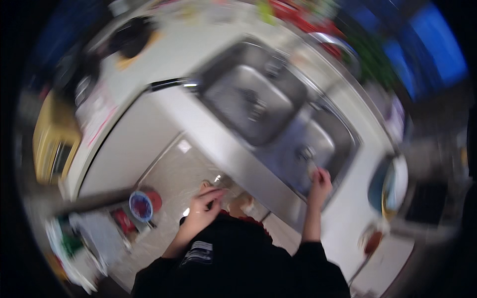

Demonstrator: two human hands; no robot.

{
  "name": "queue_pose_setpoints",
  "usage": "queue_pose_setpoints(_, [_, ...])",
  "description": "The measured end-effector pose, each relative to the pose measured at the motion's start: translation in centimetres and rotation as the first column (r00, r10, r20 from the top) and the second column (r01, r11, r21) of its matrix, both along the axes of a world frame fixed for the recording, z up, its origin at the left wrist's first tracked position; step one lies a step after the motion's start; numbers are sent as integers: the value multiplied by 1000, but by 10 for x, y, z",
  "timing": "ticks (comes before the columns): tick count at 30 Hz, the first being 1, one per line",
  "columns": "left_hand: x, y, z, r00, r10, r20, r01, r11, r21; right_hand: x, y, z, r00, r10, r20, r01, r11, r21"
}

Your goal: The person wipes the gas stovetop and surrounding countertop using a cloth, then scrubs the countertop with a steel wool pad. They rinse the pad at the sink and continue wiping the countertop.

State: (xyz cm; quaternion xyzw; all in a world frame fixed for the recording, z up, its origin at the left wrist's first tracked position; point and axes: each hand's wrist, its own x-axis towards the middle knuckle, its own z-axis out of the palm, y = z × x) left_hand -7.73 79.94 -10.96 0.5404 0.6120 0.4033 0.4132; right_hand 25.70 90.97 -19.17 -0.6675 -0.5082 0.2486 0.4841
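A double-basin stainless steel sink (pixel 261 100) is set in the counter before me. My right hand (pixel 321 180) is over the near edge of the right basin (pixel 324 136), fingers bunched; a small pale thing seems to be at the fingertips, too blurred to name. My left hand (pixel 207 203) is in front of my body, above the floor, fingers curled and thumb near them; whether it holds anything is unclear. A blurred drain fitting lies in each basin. A faucet, blurred, is at the sink's far side.
White countertop (pixel 164 48) runs around the sink. A yellow appliance (pixel 56 141) stands at the left. Below it are a blue-rimmed container (pixel 141 206) and plastic bags (pixel 98 234). At the right is a round bowl-like thing (pixel 395 188). Red and green items line the back.
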Motion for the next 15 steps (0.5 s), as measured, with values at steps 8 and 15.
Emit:
queue_pose_setpoints(8, [-163,-107,-27,948,291,130,-295,955,13,-297,-39,19,706,548,-449,-627,778,-38])
queue_pose_setpoints(15, [-365,-316,-71,14,876,-482,-944,171,282,-633,-159,5,-66,835,-545,-992,-115,-56])
